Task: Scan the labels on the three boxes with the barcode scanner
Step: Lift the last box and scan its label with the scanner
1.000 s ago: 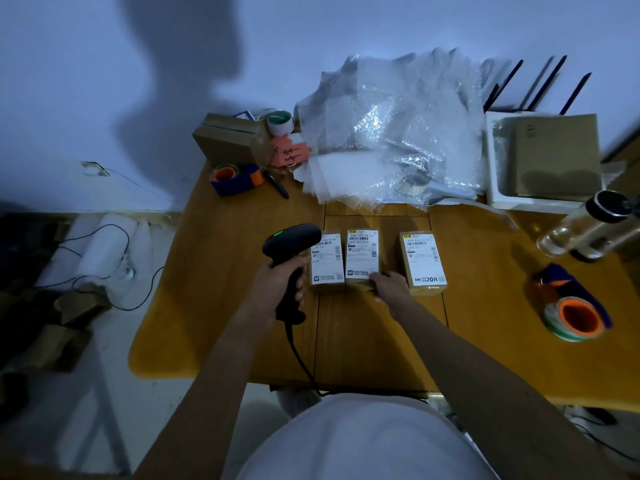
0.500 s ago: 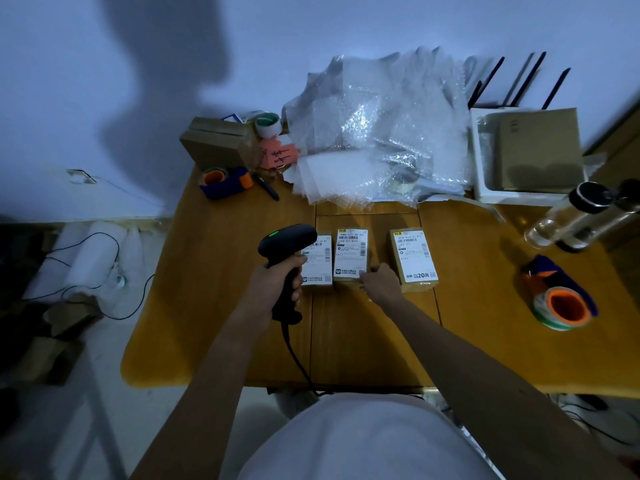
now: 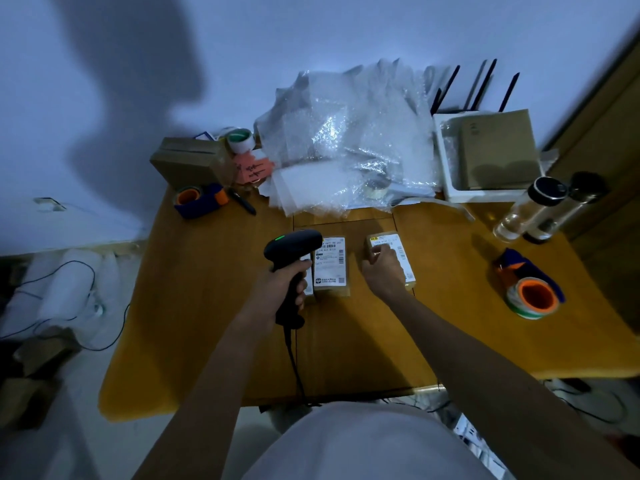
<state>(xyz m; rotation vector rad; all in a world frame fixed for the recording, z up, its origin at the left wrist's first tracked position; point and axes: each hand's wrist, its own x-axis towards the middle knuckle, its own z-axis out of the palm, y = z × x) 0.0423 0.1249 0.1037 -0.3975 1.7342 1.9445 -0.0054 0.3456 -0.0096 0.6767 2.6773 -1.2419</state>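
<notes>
Wooden table [image 3: 214, 306]: left hand [image 3: 277, 289] grips scanner [image 3: 292, 247].

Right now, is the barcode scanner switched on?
On: a green light glows on top of the barcode scanner, gripped in the left hand.

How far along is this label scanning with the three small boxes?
Nothing shows which labels have registered. In hand: the left hand grips the black corded barcode scanner, green light lit, its head over the left small box, which it mostly hides, beside the white-labelled middle box. The right hand rests on the right brown box, covering part of its label. Left: apparently that one.
</notes>
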